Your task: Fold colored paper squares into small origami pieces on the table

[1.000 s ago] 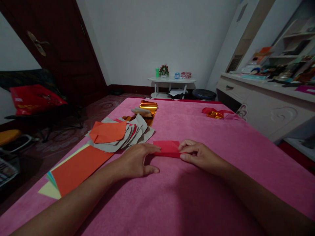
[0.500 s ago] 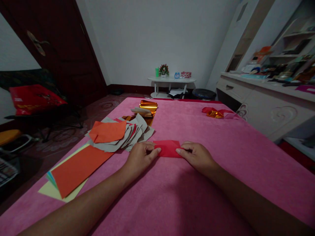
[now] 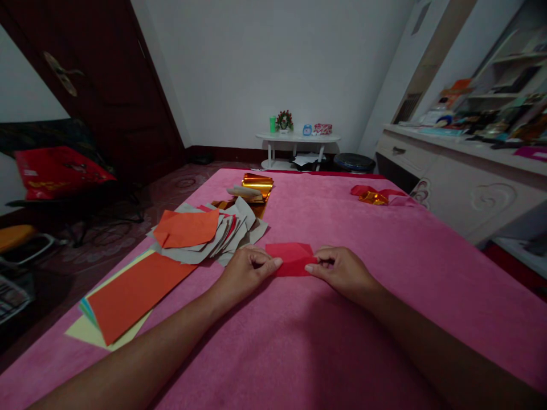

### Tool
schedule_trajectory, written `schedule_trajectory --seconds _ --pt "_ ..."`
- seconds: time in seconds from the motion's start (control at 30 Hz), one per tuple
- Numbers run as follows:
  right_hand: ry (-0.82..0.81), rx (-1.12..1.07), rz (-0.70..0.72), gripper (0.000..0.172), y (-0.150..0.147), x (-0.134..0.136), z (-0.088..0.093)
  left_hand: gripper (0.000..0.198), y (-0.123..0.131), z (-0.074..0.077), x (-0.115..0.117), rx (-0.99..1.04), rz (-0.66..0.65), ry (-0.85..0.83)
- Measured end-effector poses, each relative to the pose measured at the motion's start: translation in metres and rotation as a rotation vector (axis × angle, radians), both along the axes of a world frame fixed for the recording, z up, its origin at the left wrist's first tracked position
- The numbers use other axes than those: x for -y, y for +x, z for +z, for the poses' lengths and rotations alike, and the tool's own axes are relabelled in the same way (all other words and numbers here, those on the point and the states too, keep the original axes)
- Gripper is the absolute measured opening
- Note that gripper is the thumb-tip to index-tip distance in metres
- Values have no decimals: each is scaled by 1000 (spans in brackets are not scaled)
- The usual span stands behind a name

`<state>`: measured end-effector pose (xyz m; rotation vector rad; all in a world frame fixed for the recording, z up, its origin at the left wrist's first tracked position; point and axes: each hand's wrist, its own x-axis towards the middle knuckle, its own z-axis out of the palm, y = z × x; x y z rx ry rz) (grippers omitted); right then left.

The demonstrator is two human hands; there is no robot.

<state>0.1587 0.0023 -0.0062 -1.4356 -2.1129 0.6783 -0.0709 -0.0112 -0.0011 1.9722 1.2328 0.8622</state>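
Observation:
A small rectangular piece of red paper (image 3: 292, 259) is stretched between my two hands, just above or on the pink cloth (image 3: 277, 341). My left hand (image 3: 249, 269) pinches its left edge, thumb on top. At the right edge, my right hand (image 3: 341, 270) grips it the same way, its fingers curled under. To the left of my left hand is a loose pile of grey papers (image 3: 209, 245) with an orange piece (image 3: 186, 228) on top. Nearer to me, a flat orange sheet (image 3: 141, 293) covers yellow and blue-green sheets.
A roll of gold foil (image 3: 257, 182) stands behind the grey pile. Red and gold scraps (image 3: 374, 197) lie at the table's far right. Beyond are a small white table (image 3: 299, 138), a cluttered cabinet (image 3: 448, 171) and a red bag (image 3: 62, 171) on a chair.
The red paper shows slightly more of its surface, its lower edge a little nearer to me. Both hands keep their hold and have hardly moved.

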Motion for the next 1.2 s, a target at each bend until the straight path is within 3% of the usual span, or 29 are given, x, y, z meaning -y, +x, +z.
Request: schedule_trajectory --seconds 0.1,0.2,0.4,0.73,1.2 --pt "2 6 55 36 2 0 1 48 0 -1 -1 -35 -35 53" --pt "-4 36 66 36 2 0 2 41 0 -4 0 -57 39 71" --pt "20 148 -102 32 -5 5 7 32 1 -7 2 -132 228 52" --pt "64 245 -215 23 -10 8 7 20 3 -7 -2 -308 257 172" --pt "-6 162 -164 23 -4 16 7 12 -8 -8 8 -271 -9 374"
